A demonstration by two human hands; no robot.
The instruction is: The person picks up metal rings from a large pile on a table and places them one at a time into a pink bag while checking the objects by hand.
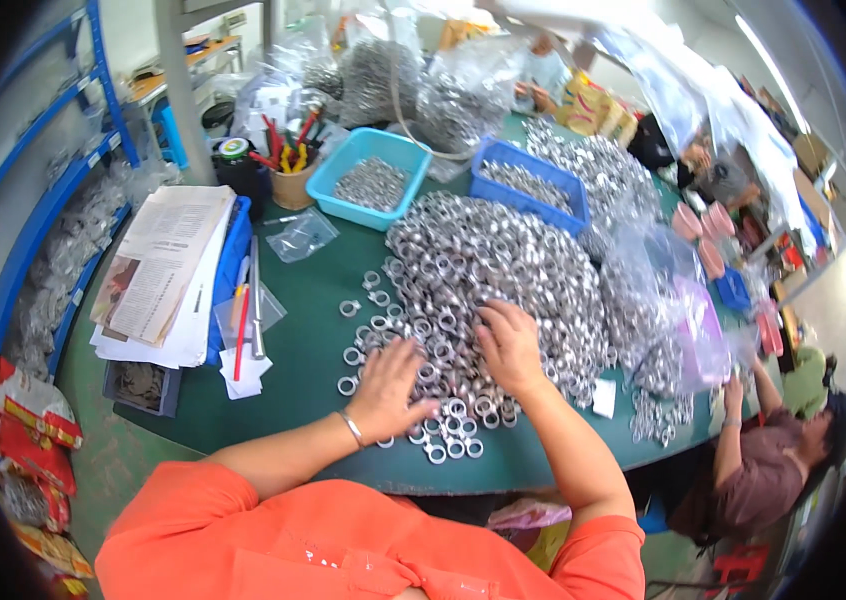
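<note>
A big heap of silvery metal ring-shaped parts (503, 250) lies on the green table. At its near left edge, my left hand (388, 388) rests palm down over loose rings, its fingers spread and nothing gripped. My right hand (511, 348) reaches onto the heap's front slope; its fingers are apart and bent a little, touching the parts, with nothing seen held. Between and just before my hands is a small cluster of rings (455, 430) near the table's front edge. A few single rings (349, 308) lie scattered left of the heap.
Behind the heap stand a turquoise tray (323, 190) and a blue tray (583, 205), both holding small metal parts. Papers (168, 260), a red pen (241, 335) and a cup of pliers (293, 185) are at left. Plastic bags (658, 270) lie right. Another person (763, 470) works at right.
</note>
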